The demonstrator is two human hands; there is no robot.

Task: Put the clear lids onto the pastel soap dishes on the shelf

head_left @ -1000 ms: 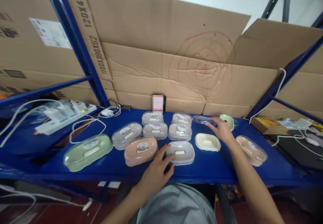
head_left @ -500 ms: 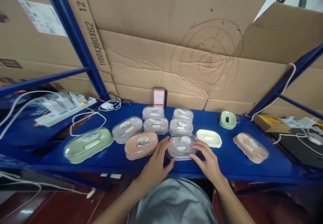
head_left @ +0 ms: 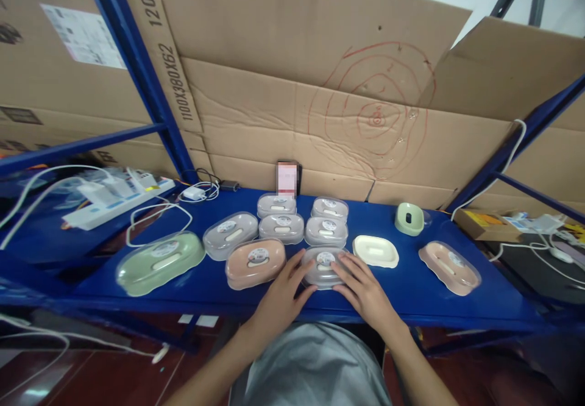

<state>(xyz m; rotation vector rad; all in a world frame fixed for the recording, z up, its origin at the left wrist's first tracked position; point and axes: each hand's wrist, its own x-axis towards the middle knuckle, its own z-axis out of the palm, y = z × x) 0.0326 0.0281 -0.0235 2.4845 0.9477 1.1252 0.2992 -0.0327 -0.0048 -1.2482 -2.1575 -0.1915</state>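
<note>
Crosswise between fingers [head_left: 295, 264], long grey dish [head_left: 323, 277]

- I see clear, glossy plastic in the lid [head_left: 324, 259] at lower centre.
- The cream dish [head_left: 375, 252], right of centre: smooth plastic.
- Upper frame: my feed shows creased, matt cardboard [head_left: 247, 34].
- Bottom centre: wrinkled grey cloth [head_left: 320, 369].

Right fingers [head_left: 359, 273] hide part of the grey container [head_left: 323, 266].

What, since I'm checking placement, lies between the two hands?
A grey lidded dish, with the left hand and right hand touching it, in the head view.
</note>
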